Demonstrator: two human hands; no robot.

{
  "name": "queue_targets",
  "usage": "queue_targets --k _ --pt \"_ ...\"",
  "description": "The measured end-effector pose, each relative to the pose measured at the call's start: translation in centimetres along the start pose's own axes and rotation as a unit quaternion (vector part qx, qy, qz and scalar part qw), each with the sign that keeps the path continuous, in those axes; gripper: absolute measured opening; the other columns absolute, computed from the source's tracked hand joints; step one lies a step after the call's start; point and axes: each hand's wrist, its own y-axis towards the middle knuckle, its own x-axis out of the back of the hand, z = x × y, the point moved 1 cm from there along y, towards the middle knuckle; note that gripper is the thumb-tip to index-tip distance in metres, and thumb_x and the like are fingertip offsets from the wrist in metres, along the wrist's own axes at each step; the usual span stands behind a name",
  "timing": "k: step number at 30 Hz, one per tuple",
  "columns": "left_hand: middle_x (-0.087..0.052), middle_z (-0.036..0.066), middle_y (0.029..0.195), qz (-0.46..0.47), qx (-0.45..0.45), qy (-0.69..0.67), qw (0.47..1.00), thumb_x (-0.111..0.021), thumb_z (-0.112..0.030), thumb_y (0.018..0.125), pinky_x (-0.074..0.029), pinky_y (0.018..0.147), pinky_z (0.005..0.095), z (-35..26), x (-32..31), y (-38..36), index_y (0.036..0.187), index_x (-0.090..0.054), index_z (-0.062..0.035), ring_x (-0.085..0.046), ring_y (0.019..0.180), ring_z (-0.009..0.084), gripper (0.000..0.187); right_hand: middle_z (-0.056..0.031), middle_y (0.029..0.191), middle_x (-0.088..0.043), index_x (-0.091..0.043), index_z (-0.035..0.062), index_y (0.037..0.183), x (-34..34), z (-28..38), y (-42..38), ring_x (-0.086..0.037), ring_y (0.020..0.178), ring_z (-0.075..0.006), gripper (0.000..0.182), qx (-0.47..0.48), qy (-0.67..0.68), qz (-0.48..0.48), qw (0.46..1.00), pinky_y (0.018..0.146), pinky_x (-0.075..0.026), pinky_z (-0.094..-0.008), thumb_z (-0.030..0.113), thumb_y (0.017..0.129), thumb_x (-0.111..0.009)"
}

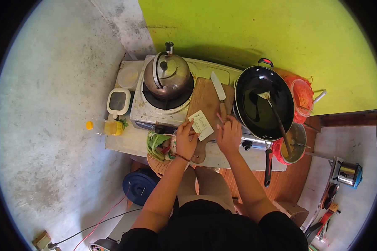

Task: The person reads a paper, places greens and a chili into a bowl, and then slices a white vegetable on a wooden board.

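Observation:
My left hand (186, 139) is at the left edge of a small note (201, 124) with writing on it, its fingers closed on the paper. The note lies over a wooden cutting board (203, 96). My right hand (229, 136) is just right of the note, with a thin pinkish stick (220, 117) at its fingertips. A knife (218, 87) rests on the board above my right hand, its blade pointing away. Right of the board, a black wok (255, 113) holds oil and a spatula (276, 115).
A metal kettle (171, 75) sits on the left burner. Below it, a basket (156, 165) holds leafy greens (155, 144). An oil bottle (111, 127) stands far left. A pot (298, 140) and a red-wrapped bowl (301, 98) are right of the wok, whose handle (268, 167) juts toward me.

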Motion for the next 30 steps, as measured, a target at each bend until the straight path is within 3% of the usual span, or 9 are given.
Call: queue_targets --k 3,6,9,12,15,18,24,30 --pt "-0.046 0.017 0.126 0.014 -0.010 0.044 0.999 -0.069 0.006 0.078 -0.057 0.078 0.0307 0.5 -0.5 0.4 0.131 -0.053 0.0002 -0.065 0.092 0.0248 0.056 -0.0217 0.113 -0.053 -0.057 -0.0027 0.096 0.7 0.3 -1.3 -0.052 0.101 -0.0369 0.019 -0.006 0.093 -0.020 0.995 0.086 -0.042 -0.0406 0.016 0.093 -0.053" --pt "-0.046 0.019 0.125 0.030 -0.036 0.134 0.990 -0.071 0.001 0.078 -0.054 0.086 0.0360 0.6 -0.9 0.6 0.131 -0.053 0.0017 -0.061 0.101 0.0314 0.055 -0.0195 0.110 -0.055 -0.058 -0.0036 0.091 0.6 1.0 -2.4 -0.054 0.095 -0.0304 0.022 -0.035 0.251 -0.024 0.967 0.076 -0.044 -0.0381 0.017 0.095 -0.053" --pt "-0.045 0.018 0.126 0.037 -0.047 0.211 0.976 -0.072 -0.003 0.078 -0.048 0.093 0.0412 0.1 -1.0 0.9 0.129 -0.053 0.0029 -0.054 0.111 0.0358 0.054 -0.0135 0.094 -0.058 -0.058 -0.0036 0.092 0.0 0.7 -3.3 -0.056 0.082 -0.0221 0.027 -0.106 0.307 0.063 0.944 0.072 -0.044 -0.0325 0.021 0.100 -0.049" --pt "-0.045 0.017 0.126 -0.009 -0.105 0.300 0.948 -0.074 -0.009 0.077 -0.047 0.093 0.0428 -1.3 -0.9 0.8 0.128 -0.055 0.0014 -0.051 0.115 0.0348 0.055 -0.0056 0.080 -0.058 -0.058 -0.0012 0.093 -2.0 0.1 -3.6 -0.055 0.068 -0.0144 0.030 -0.225 0.447 0.060 0.864 0.061 -0.044 -0.0281 0.027 0.100 -0.052" --pt "-0.048 0.015 0.125 -0.016 -0.142 0.348 0.926 -0.074 -0.018 0.078 -0.045 0.092 0.0401 -3.6 -0.1 -0.3 0.127 -0.057 -0.0017 -0.050 0.116 0.0316 0.054 -0.0017 0.076 -0.060 -0.061 0.0018 0.094 -2.8 -0.3 -3.1 -0.055 0.064 -0.0084 0.025 -0.318 0.587 0.069 0.741 0.058 -0.048 -0.0239 0.026 0.099 -0.057" --pt "-0.050 0.013 0.128 0.066 -0.168 0.414 0.892 -0.072 -0.030 0.079 -0.040 0.096 0.0402 -3.3 0.0 -2.2 0.128 -0.057 -0.0053 -0.049 0.119 0.0291 0.057 -0.0035 0.080 -0.062 -0.059 0.0026 0.097 -3.3 -0.7 -3.0 -0.058 0.067 -0.0079 0.016 -0.313 0.583 0.070 0.746 0.062 -0.052 -0.0237 0.019 0.096 -0.062" --pt "-0.043 0.008 0.145 0.104 -0.159 0.489 0.851 -0.065 -0.047 0.081 -0.029 0.104 0.0505 -1.8 -0.9 -3.7 0.137 -0.050 -0.0083 -0.036 0.135 0.0267 0.069 -0.0059 0.090 -0.063 -0.057 -0.0009 0.101 -3.9 -1.0 -3.0 -0.062 0.079 -0.0099 0.015 -0.300 0.642 0.063 0.703 0.074 -0.054 -0.0260 0.013 0.095 -0.061" --pt "-0.037 0.006 0.151 0.111 -0.132 0.506 0.845 -0.062 -0.047 0.084 -0.025 0.104 0.0565 -1.3 -0.9 -3.8 0.142 -0.045 -0.0111 -0.030 0.141 0.0242 0.070 -0.0060 0.092 -0.063 -0.058 -0.0018 0.103 -4.2 -1.6 -3.1 -0.060 0.085 -0.0103 0.015 -0.265 0.600 0.063 0.752 0.081 -0.050 -0.0241 0.012 0.096 -0.060"
